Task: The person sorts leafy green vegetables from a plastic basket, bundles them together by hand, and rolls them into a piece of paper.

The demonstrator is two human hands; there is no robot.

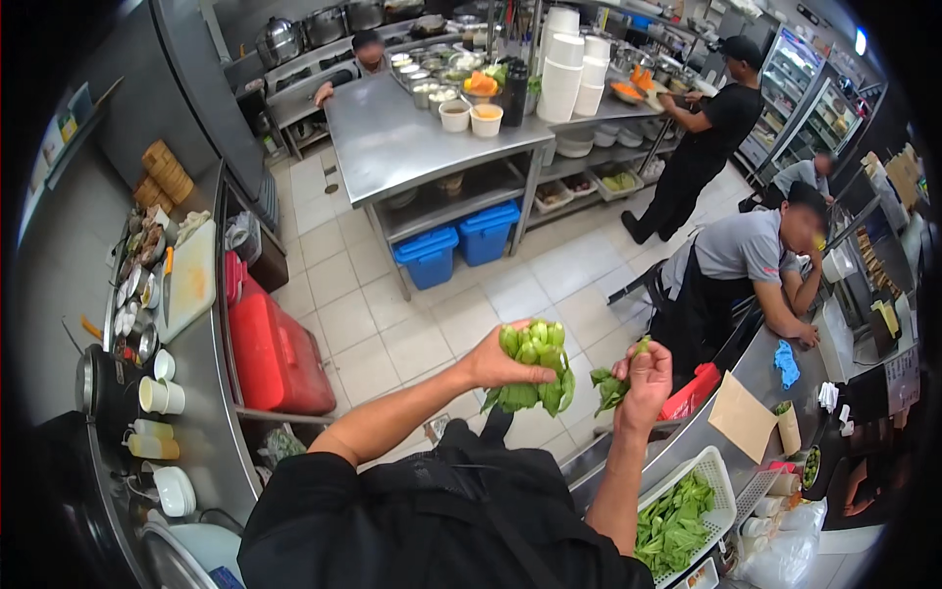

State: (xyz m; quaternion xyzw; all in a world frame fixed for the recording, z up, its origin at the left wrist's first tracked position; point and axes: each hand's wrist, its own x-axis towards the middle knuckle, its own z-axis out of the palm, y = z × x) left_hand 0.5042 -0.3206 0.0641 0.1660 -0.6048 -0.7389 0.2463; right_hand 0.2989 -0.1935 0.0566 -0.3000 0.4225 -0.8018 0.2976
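Observation:
My left hand [508, 362] grips a bunch of leafy greens [541, 353], pale cut stems up and leaves hanging below. To its right, my right hand [642, 375] pinches a smaller piece of leafy green [609, 389] by its stem. The two hands are apart, both held out above the tiled floor in front of my body. Below my right forearm, a white perforated basket [725, 495] on the right-hand counter holds loose green leaves [677, 519].
A steel counter [202, 368] with a cutting board [193, 280] and a knife [168, 283] runs along my left. Red bins [280, 353] stand beside it. Ahead is a steel prep table [441, 158]. One person [743, 258] leans on the right counter; others work farther off.

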